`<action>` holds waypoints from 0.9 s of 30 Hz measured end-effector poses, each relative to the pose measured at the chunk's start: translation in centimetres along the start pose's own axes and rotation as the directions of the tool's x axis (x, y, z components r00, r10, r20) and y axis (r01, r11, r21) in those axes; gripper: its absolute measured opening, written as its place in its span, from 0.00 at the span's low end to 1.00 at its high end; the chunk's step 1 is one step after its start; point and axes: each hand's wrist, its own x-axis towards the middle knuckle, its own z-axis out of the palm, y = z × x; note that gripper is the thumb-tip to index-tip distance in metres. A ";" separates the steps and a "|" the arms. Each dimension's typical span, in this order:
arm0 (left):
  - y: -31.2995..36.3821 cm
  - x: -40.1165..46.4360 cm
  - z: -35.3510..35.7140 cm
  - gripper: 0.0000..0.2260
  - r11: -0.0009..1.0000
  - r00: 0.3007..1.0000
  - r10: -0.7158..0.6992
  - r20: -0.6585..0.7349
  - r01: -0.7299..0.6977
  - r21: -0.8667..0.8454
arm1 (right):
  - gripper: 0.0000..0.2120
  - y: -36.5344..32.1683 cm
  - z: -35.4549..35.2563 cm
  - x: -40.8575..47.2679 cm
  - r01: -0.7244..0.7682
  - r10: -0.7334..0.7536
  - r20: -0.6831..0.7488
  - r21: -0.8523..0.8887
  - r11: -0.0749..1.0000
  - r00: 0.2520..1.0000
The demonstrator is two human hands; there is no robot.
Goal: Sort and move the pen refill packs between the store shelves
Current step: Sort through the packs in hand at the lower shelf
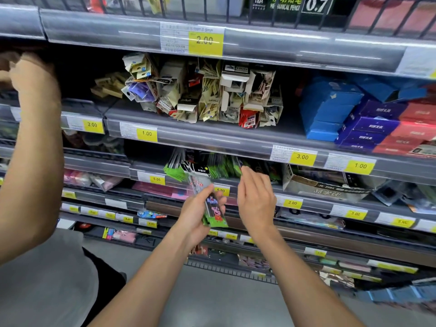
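My left hand (197, 214) grips a small bundle of pen refill packs (213, 210), green with a pink cartoon pig, held upright in front of the shelves. My right hand (256, 199) is beside it with fingers loosely extended toward a row of green and black refill packs (219, 167) standing on the third shelf. It holds nothing. More refill packs in beige, white and red boxes (212, 97) crowd the shelf above.
Another person's arm (35, 138) reaches up along the left side to a shelf. Blue, purple and red boxes (368, 119) are stacked at the right. An open cardboard box (325, 185) sits right of my hands. Yellow price tags line the shelf edges.
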 end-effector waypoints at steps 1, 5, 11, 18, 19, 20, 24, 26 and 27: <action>0.0 0.0 0.4 0.12 1.000 1.000 0.007 0.012 -0.007 -0.012 | 0.12 -0.6 -0.9 -0.9 0.058 -0.057 -0.037 0.026 0.998 0.998; 0.0 -0.2 1.3 0.26 0.999 0.994 0.008 0.110 -0.004 -0.043 | 0.14 -2.8 -4.0 -4.8 0.218 -0.214 -0.041 0.140 0.966 0.976; -0.6 -0.9 1.3 0.35 0.993 0.988 -0.015 0.154 0.033 -0.115 | 0.14 -3.8 -6.4 -6.2 0.181 -0.216 0.126 0.245 0.952 0.968; -0.9 -1.6 -0.2 0.22 0.997 0.970 0.060 0.236 -0.049 -0.053 | 0.22 -4.7 -8.6 -5.2 0.081 -0.188 0.415 0.261 0.962 0.890; -0.9 -1.8 -0.4 0.19 0.998 0.967 0.064 0.248 -0.057 -0.035 | 0.22 -4.8 -8.6 -4.9 0.051 -0.181 0.423 0.299 0.953 0.888; -0.9 -2.0 -0.5 0.18 0.998 0.965 0.069 0.252 -0.068 -0.015 | 0.21 -4.8 -8.4 -4.7 0.006 -0.160 0.413 0.351 0.936 0.897; -0.5 -2.2 -1.7 0.30 0.993 0.976 0.113 0.187 -0.115 -0.001 | 0.16 -2.7 -5.4 -2.2 -0.224 0.139 0.257 0.341 0.913 0.956; -0.3 -1.9 -2.5 0.24 0.995 0.983 0.100 0.155 -0.095 -0.044 | 0.16 -1.3 -2.9 -0.4 -0.327 0.258 0.307 0.199 0.924 0.916; -0.2 -1.8 -2.8 0.20 0.995 0.987 0.092 0.134 -0.086 -0.053 | 0.18 -0.7 -1.6 0.4 -0.338 0.278 0.349 0.123 0.933 0.895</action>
